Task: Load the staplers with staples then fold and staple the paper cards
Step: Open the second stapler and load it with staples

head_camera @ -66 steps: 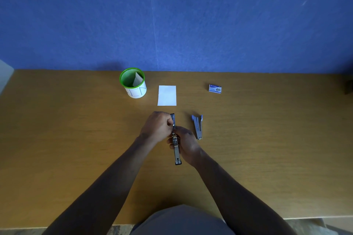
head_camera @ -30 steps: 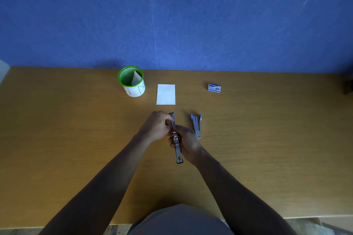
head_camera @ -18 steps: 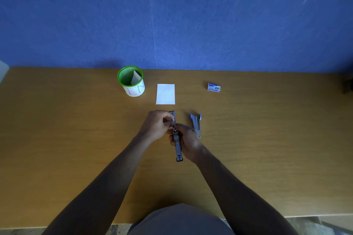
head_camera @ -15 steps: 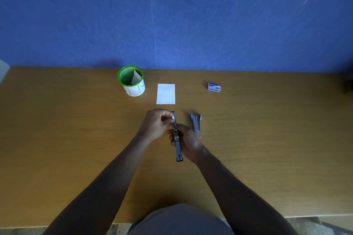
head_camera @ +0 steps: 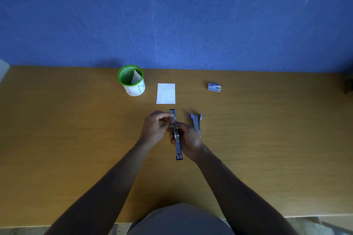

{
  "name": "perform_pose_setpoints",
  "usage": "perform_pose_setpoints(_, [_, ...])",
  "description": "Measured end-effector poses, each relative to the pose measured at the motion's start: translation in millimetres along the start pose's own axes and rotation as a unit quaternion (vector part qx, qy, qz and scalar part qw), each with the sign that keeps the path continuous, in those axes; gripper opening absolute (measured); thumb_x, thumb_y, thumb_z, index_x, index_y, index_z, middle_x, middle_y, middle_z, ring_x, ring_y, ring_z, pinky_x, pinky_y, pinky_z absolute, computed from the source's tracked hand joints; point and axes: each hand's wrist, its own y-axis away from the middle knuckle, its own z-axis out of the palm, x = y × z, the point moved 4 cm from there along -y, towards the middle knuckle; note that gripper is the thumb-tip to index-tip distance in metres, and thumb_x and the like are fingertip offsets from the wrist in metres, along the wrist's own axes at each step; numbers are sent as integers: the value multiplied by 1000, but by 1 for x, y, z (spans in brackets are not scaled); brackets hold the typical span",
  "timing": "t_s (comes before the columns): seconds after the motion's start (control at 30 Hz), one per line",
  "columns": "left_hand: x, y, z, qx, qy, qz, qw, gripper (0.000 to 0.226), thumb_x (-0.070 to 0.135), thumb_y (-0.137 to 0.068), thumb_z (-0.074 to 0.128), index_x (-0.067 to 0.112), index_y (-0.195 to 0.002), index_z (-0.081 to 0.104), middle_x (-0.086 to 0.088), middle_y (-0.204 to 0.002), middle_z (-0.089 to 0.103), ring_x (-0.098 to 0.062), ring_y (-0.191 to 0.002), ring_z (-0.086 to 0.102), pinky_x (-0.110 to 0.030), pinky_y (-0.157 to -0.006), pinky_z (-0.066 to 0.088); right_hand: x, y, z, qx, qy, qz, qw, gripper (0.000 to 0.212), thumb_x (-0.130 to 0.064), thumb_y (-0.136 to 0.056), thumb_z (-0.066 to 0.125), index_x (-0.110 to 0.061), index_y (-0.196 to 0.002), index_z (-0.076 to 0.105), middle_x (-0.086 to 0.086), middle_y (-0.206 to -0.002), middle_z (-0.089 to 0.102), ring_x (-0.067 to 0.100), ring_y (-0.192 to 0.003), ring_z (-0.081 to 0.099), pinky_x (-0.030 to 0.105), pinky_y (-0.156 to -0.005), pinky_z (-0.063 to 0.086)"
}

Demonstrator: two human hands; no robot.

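loading step, judging by the pose: right hand (head_camera: pixel 188 139) fingers wrapped round opened stapler (head_camera: pixel 177 135), left hand (head_camera: pixel 155 129) fingers pinching at its channel, contents too small to tell. next: seating staples, closing. beyond fingers: second stapler (head_camera: pixel 196 123), paper card (head_camera: pixel 165 93), staple box (head_camera: pixel 214 87).

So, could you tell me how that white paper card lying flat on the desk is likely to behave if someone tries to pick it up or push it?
The white paper card lies flat against the desk, so lifting it probably means catching an edge first. It looks thin, so it is likely light and would bend. A push would probably slide it easily across the smooth wood.
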Motion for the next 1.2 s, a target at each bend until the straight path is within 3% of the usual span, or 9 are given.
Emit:
perform_pose_setpoints(0.33, [-2, 0, 1, -9, -32, 11, 999, 15, 18, -85, 73, 14, -99, 74, 9, -91, 63, 4, -80, 61, -7, -70, 44, -1, 0, 0, -6, 12, -4, 1000, 28, -15, -100, 41, 0, -107, 63, 7, -79, 62, 15, -63, 52, 28, -56, 40])
perform_pose_setpoints(0.6, [0, -4, 0, -21, -65, 17, 997, 16, 17, -83, 74, 13, -99, 75, 1, -95, 68, -10, -85, 65, -24, -76, 52, -1, 2, 1, 2, 7, -3, 1000, 25, -12, -100, 40, -1, -97, 63, 7, -75, 62, 16, -61, 52, 28, -54, 38])
perform_pose_setpoints(0.87, [2, -3, 3, -24, -43, -26, 998, 18, 18, -83, 74, 16, -101, 74, 7, -93, 69, -4, -86, 64, -10, -73, 45, -2, 1, -1, 11, 6, -7, 1000, 27, -11, -100, 41, 0, -97, 65, 7, -74, 60, 17, -61, 51, 28, -52, 38])
perform_pose_setpoints(1.03, [1, -3, 5, -32, -17, -55, 998, 30, 18, -83, 74, 18, -112, 70, 3, -101, 67, -9, -92, 64, -23, -81, 52, -4, 2, -2, 8, 14, -9, 1000, 28, -14, -100, 43, -2, -95, 68, 6, -72, 61, 17, -61, 51, 29, -53, 39])
perform_pose_setpoints(1.2, [-1, -4, 7, -55, 24, -135, 989, 53, 20, -85, 68, 26, -134, 50, 5, -105, 61, -8, -94, 61, -17, -71, 45, -1, 0, -3, 4, 25, -2, 1000, 29, -15, -100, 41, 3, -104, 64, 8, -76, 61, 17, -61, 51, 29, -53, 39])
